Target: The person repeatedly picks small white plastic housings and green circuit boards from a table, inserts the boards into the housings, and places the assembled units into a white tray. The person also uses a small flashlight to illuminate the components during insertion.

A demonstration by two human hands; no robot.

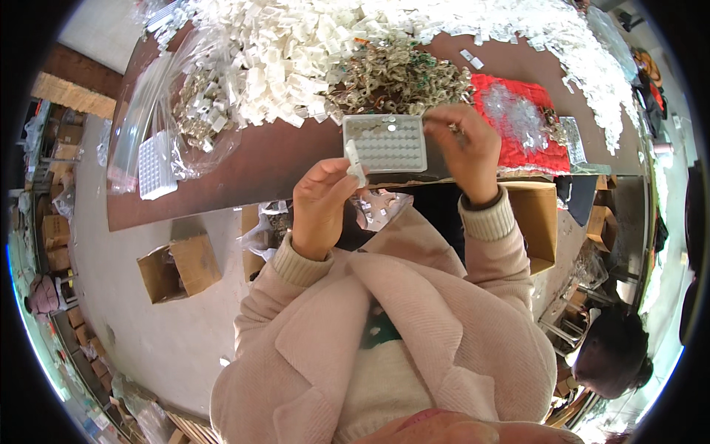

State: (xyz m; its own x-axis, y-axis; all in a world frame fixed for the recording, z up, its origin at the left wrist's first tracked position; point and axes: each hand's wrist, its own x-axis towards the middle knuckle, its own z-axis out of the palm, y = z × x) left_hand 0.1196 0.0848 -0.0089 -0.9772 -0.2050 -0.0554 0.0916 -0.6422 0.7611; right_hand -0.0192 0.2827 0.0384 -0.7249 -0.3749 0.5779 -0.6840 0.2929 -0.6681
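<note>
My left hand (323, 200) pinches a small white plastic piece (353, 155) between thumb and fingertips, just in front of the left part of a shallow white tray (387, 169). Rows of small raised shapes or pockets fill the tray, and a few loose bits lie toward its back edge. My right hand (470, 148) is raised at the tray's right side with its fingers curled together. Something small and dark shows at those fingertips, too small to name. Behind the tray spreads a heap of small tangled metal-looking parts (407, 78).
A large heap of white plastic pieces (274, 52) covers the back of the brown table (214, 176). Clear bits lie on a red cloth (518, 144) at right. At left are a clear bag (144, 103) and a white grid tray (157, 166). Cardboard boxes (196, 266) stand below; another person (610, 351) is at lower right.
</note>
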